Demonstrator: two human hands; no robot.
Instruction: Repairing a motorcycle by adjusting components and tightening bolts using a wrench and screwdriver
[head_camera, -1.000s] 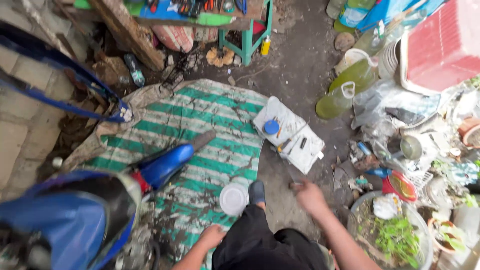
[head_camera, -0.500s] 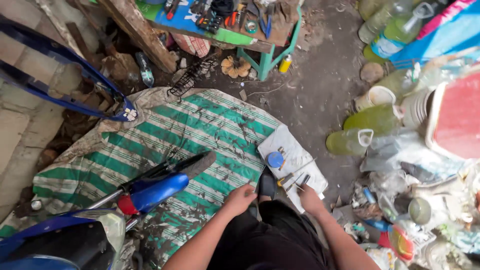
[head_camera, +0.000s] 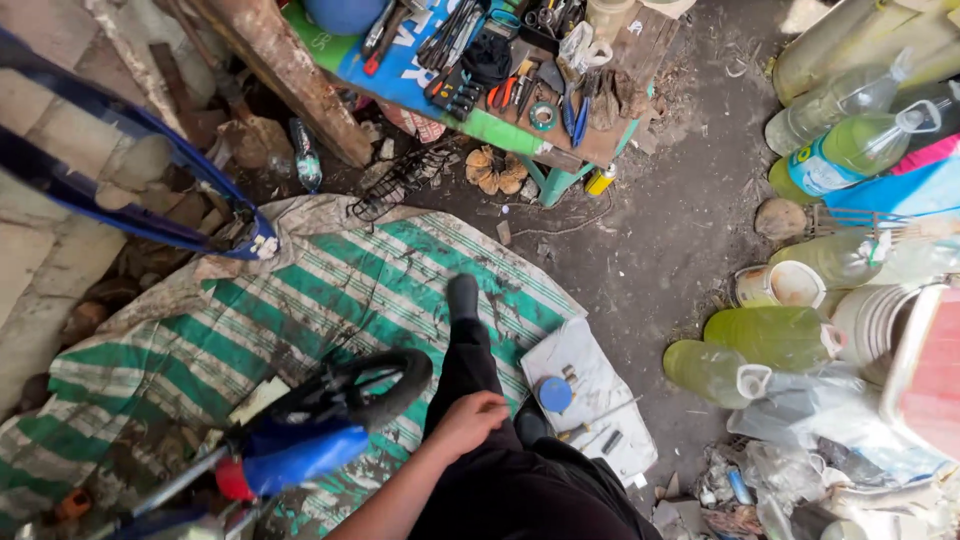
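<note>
The left hand (head_camera: 470, 418) lies loosely curled, palm down, on the person's own black-trousered thigh (head_camera: 470, 365); the fingers bend softly over the cloth and grip nothing. Its bare forearm runs down and to the left, out of the bottom edge of the view. The right hand is out of view.

The trousered leg stretches forward from the hand, ending in a dark shoe (head_camera: 462, 297) set on a green-and-white striped tarp (head_camera: 300, 290) that covers the ground and is streaked with dirt. Just beside the hand on its left sits a black handlebar grip (head_camera: 385, 378) on a blue motorbike part (head_camera: 295, 455). Near the hand on the right, a flat white container (head_camera: 590, 390) lies on the ground with a blue round cap (head_camera: 554, 394) and a few small metal pieces on top.

Further out, a small green desk (head_camera: 520, 135) carries pliers, screwdrivers and other tools. Well apart on the right, several large plastic bottles of yellow-green liquid (head_camera: 770, 335) lie and stand on the dark earth floor. A blue frame tube (head_camera: 120, 170) leans across the brick wall on the left.
</note>
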